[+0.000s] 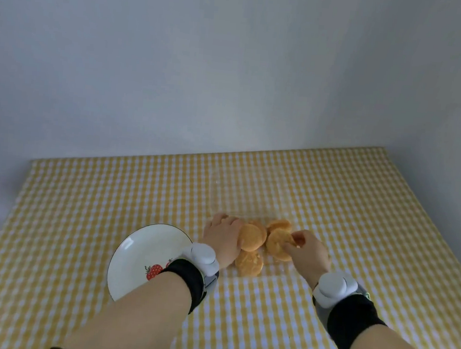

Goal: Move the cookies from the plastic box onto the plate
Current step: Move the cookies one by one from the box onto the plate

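Head view: white strawberry-print plate [143,253] holds 0 cookies — round orange cookies [251,237] all remain in the clear plastic box [237,203] beside it; right hand [308,250] fingers pinch 1 cookie, left hand [222,235] rests flat, fingers together, on the box edge.

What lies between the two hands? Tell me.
In the head view, cookies in the clear plastic box fill the stretch between the left hand and the right hand, whose fingers pinch one.

You have a yellow-and-white checked cloth [333,201] covering the table, with a plain pale wall [206,59] rising behind it, and a wall corner at your right.
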A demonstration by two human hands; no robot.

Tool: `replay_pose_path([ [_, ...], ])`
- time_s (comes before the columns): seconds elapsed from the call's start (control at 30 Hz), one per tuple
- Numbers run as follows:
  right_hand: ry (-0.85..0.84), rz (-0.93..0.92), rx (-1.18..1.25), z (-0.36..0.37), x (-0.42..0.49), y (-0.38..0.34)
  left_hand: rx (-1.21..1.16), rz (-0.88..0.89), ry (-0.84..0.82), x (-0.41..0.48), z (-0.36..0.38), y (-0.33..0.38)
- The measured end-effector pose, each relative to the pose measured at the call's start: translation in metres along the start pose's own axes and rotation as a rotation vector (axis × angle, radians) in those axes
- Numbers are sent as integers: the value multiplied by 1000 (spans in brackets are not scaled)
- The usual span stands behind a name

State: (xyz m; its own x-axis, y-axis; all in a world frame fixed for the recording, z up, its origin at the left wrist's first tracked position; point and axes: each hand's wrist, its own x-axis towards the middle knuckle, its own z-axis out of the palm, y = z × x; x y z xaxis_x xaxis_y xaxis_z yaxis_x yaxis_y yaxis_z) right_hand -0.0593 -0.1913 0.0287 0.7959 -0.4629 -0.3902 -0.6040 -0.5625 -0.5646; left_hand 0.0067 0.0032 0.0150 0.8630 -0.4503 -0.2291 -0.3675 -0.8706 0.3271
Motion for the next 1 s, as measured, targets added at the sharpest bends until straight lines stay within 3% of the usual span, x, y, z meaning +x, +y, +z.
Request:
replay_pose_path([
  [0.17,77,32,38,2,-5,7,133,61,-112,16,1,5],
  [0.4,84,19,63,4,-8,6,151,72,0,12,11,2],
  [0.6,54,19,99,0,-16,-4,-9,60,38,-4,9,1],
  [0.83,-35,-132,179,21,-23,-62,-608,-253,245,-47,-23,-54],
  [1.0,-218,-220,195,72,-43,-117,-763,-571,362,-95,-33,-119],
])
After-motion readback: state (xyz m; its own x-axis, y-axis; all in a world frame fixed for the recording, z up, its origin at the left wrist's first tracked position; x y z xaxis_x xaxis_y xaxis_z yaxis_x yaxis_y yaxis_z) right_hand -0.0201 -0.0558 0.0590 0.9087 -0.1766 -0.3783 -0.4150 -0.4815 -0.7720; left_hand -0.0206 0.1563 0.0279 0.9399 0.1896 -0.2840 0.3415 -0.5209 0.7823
